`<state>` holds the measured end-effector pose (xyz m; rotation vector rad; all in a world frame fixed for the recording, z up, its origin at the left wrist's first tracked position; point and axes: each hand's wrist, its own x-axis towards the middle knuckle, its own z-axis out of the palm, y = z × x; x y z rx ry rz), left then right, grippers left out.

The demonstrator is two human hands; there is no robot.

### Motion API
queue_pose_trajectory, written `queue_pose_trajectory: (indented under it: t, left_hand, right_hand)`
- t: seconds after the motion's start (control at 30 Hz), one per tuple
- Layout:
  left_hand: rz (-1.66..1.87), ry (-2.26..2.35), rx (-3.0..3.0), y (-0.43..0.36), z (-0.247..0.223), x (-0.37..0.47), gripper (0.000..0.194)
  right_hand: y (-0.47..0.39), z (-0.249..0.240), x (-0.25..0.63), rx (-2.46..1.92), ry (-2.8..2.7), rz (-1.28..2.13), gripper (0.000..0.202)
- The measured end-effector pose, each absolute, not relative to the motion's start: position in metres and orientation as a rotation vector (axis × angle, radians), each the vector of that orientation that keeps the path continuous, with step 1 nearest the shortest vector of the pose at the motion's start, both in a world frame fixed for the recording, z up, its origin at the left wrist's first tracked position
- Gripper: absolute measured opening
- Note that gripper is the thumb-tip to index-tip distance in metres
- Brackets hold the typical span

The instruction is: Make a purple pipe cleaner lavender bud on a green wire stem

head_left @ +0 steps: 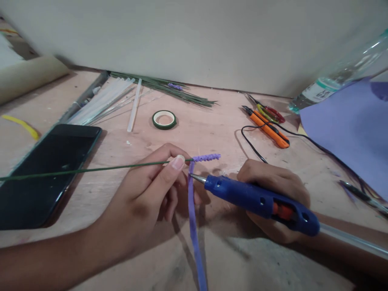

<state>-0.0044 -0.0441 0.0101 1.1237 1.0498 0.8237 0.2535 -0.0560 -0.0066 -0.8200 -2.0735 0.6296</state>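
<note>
My left hand pinches a thin green stem between thumb and fingers. The stem runs off to the left, and its right end is wrapped in a bumpy purple coil. From the base of that coil a purple strip hangs down toward the near edge of the view. My right hand is closed around a blue hot glue gun with a clear glue stick in its back end. The metal nozzle is at the upper part of the strip, touching or nearly so.
A phone lies left. Behind are clear glue sticks, green tape and green stems. An orange cutter, scissors, a black cord, a bottle and purple sheets are right.
</note>
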Motion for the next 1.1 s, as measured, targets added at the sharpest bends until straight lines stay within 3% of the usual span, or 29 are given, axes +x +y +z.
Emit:
queue_pose_trajectory:
  t: [0.9, 1.1]
  left_hand:
    - [0.844, 1.089, 1.184, -0.0471, 0.0077, -0.0077, 0.031]
    - [0.835, 1.052, 1.155, -0.0476, 0.0086, -0.0089, 0.034]
  right_hand:
    - [-0.0556, -0.0061, 0.2532, -0.83, -2.043, 0.695, 0.021]
    - [-0.0562, -0.0043, 0.2528, -0.883, -2.043, 0.702, 0.014]
